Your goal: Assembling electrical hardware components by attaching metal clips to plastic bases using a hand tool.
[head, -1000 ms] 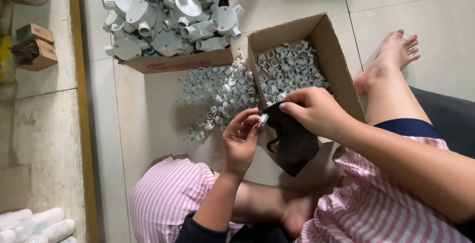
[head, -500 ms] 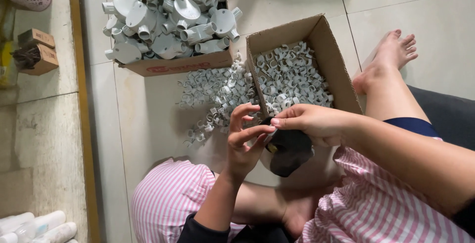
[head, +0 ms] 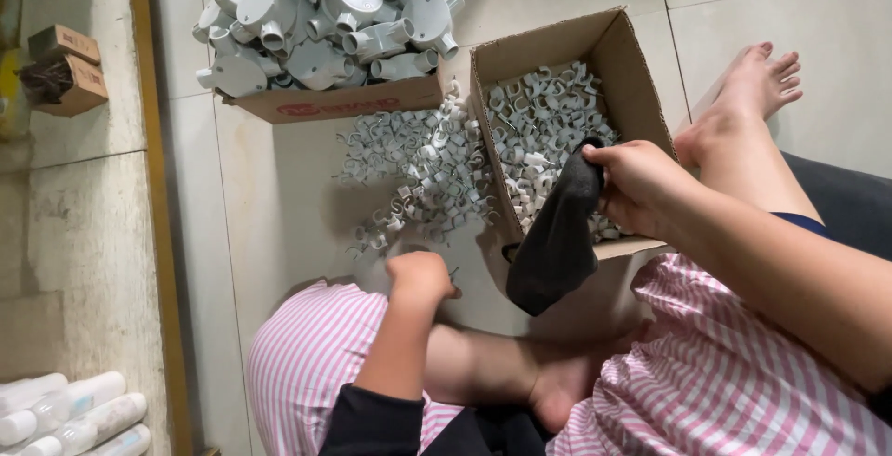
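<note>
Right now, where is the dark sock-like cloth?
In the head view, right of centre: the dark cloth hangs from the right hand, over the near edge of the clip-filled cardboard box.

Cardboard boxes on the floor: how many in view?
4. Large box of grey pipe fittings top centre; open box of small grey clips right of it; two small brown boxes at left edge. None looks hidden.

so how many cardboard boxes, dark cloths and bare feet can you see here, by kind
cardboard boxes: 4 (one of large grey fittings, one of small clips, two small ones at left)
dark cloths: 1, held in the right hand, cloth
bare feet: 2
total: 7
The left hand is closed beside the loose clips.
</note>
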